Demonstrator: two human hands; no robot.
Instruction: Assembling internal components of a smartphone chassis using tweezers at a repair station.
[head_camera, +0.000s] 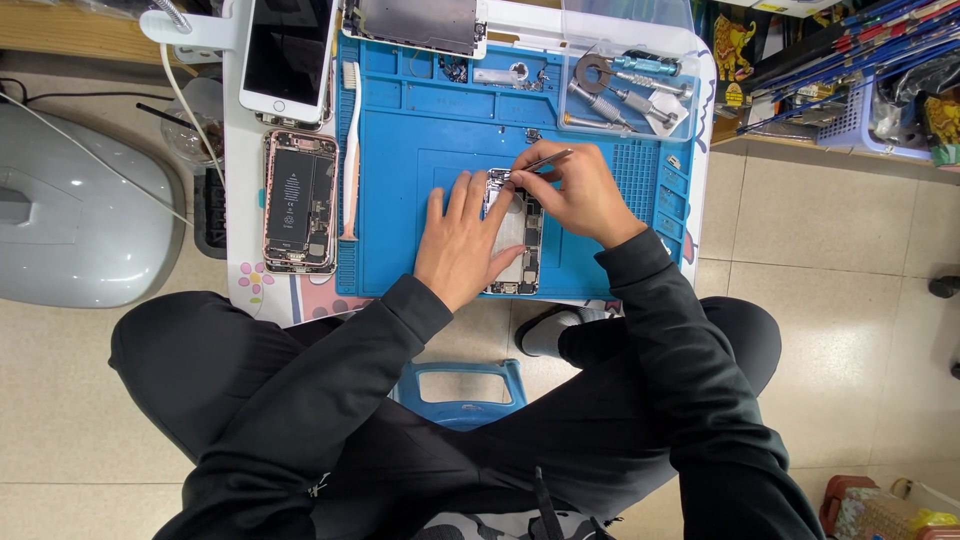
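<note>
Here the left hand (462, 240) lies spread flat on the opened phone (517, 235). The right hand (577, 190) pinches tweezers (545, 160) at its top edge, over the blue mat (420, 180).

Blue mat (420, 200) bare left; tool tray (628, 95) apparently blocks behind.
</note>
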